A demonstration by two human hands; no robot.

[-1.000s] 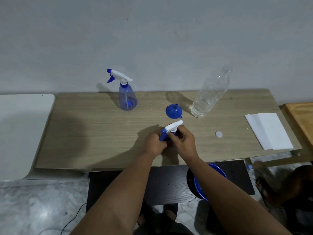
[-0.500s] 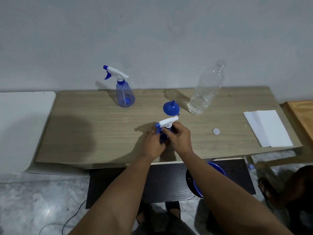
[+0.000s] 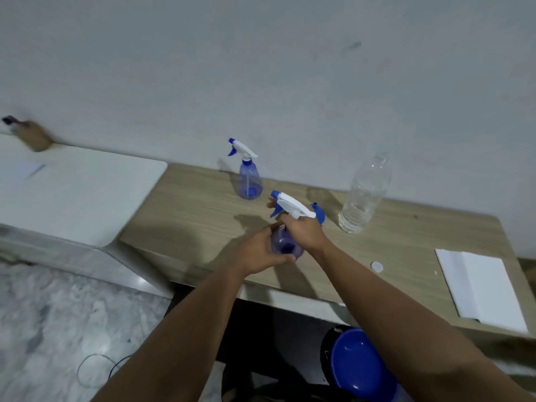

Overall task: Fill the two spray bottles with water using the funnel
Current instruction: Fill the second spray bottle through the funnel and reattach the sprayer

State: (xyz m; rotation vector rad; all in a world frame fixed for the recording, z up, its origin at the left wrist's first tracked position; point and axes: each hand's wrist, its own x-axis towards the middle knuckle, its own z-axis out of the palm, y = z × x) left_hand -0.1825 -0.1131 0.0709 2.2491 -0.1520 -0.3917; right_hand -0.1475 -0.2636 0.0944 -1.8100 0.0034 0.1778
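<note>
Now both grips wrap near spray bottle (image 3: pixel 285 242): left hand (image 3: pixel 256 252) body, right hand (image 3: pixel 303 230) neck; seemingly upright, nozzle pointing left.

One head-worn wide-angle view only; no second view is given to share anything with. The scene is seen from above, facing forward and down, tilted so the wooden table (image 3: pixel 185 216) runs diagonally. Both forearms are seen entering from the bottom edge, close to the lens. The grey wall (image 3: pixel 261 68) fills the upper half, the marble floor (image 3: pixel 58 329) the lower left.
</note>
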